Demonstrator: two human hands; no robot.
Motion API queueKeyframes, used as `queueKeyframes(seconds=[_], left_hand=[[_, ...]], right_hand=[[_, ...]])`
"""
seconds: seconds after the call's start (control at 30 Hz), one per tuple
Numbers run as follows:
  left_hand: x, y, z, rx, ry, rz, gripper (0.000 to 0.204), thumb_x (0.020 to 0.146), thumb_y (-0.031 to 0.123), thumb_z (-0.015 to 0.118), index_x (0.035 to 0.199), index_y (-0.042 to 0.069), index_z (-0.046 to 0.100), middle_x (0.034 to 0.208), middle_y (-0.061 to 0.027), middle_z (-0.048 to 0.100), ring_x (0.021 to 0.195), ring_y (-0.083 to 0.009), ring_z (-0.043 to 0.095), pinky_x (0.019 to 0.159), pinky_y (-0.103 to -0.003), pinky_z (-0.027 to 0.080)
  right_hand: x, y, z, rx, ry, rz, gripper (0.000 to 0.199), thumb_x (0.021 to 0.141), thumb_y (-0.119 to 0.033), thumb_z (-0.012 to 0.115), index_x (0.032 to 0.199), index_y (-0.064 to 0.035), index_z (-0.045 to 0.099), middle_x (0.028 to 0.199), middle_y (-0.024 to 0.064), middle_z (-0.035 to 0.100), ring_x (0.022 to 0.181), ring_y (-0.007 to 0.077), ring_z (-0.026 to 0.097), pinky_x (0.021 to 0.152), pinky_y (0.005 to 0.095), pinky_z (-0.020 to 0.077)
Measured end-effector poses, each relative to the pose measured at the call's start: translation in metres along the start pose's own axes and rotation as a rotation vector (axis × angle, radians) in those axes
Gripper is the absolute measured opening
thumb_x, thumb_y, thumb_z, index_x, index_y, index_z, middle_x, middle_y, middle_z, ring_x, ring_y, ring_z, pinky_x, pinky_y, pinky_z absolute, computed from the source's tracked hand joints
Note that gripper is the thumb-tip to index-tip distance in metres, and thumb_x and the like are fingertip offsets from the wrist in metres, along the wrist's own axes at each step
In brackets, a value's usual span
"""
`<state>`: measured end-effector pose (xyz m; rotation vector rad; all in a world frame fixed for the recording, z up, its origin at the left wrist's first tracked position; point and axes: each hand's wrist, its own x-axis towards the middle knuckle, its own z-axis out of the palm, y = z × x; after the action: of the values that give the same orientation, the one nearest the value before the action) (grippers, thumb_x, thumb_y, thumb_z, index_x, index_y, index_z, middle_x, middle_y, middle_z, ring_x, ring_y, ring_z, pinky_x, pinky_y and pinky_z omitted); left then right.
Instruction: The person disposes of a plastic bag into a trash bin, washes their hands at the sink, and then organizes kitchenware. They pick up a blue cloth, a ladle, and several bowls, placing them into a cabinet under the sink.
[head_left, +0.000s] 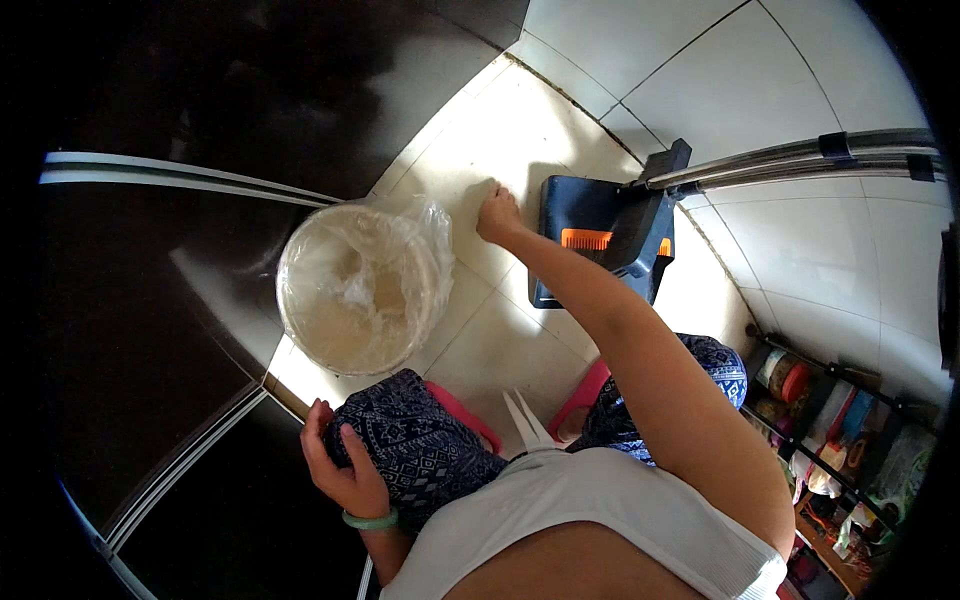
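My right hand reaches down to the pale tiled floor, between a bin and a dustpan. Its fingers are drawn together at the tips; whatever they may hold is hidden or too small to name. To its left stands a round, whitish waste bin, lined with a clear plastic bag that folds over the rim. A dark blue dustpan with an orange comb-like strip is just to its right. My left hand, a pale green bangle on the wrist, rests beside my patterned trouser knee, thumb and fingers apart, holding nothing.
Dark glossy cabinet panels line the left side. White wall tiles rise at the right, where metal poles lean above the dustpan. A rack with assorted items stands at the lower right. Pink slippers are on my feet.
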<state>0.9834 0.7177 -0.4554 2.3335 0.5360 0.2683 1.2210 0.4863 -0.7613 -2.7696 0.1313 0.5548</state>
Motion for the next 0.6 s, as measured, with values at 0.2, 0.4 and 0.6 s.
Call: queueKeyframes(seconds=[0.2,0.4,0.6], left_hand=[[0.017,0.005,-0.002,0.153,-0.127,0.113,0.019,0.083,0.002,0.055,0.100,-0.003,0.063,0.099,-0.0162,0.063,0.092,-0.0297,0.060,0.082,-0.037,0.046],[0.021,0.033,-0.010,0.245,-0.210,0.112,0.010,0.081,0.010,0.059,0.085,0.002,0.064,0.083,-0.0151,0.064,0.081,-0.0313,0.061,0.072,-0.040,0.048],[0.013,0.060,-0.046,0.448,-0.507,-0.126,0.019,0.079,0.024,0.057,0.078,0.006,0.063,0.081,-0.0156,0.064,0.083,-0.0320,0.061,0.076,-0.044,0.048]], right_hand=[[-0.076,-0.008,-0.061,-0.217,-0.504,-0.389,0.030,0.079,-0.023,0.060,0.088,0.0049,0.066,0.099,0.0247,0.061,0.097,0.0382,0.059,0.080,0.0431,0.0504],[-0.160,-0.034,-0.140,-0.442,-0.776,-0.600,0.030,0.081,-0.031,0.061,0.081,-0.0016,0.068,0.084,0.0165,0.068,0.084,0.0337,0.065,0.070,0.0445,0.0526],[-0.231,-0.001,-0.140,-0.582,-0.629,-1.011,0.020,0.082,-0.018,0.053,0.085,-0.0072,0.070,0.092,0.0116,0.068,0.089,0.0279,0.065,0.077,0.0425,0.0514]])
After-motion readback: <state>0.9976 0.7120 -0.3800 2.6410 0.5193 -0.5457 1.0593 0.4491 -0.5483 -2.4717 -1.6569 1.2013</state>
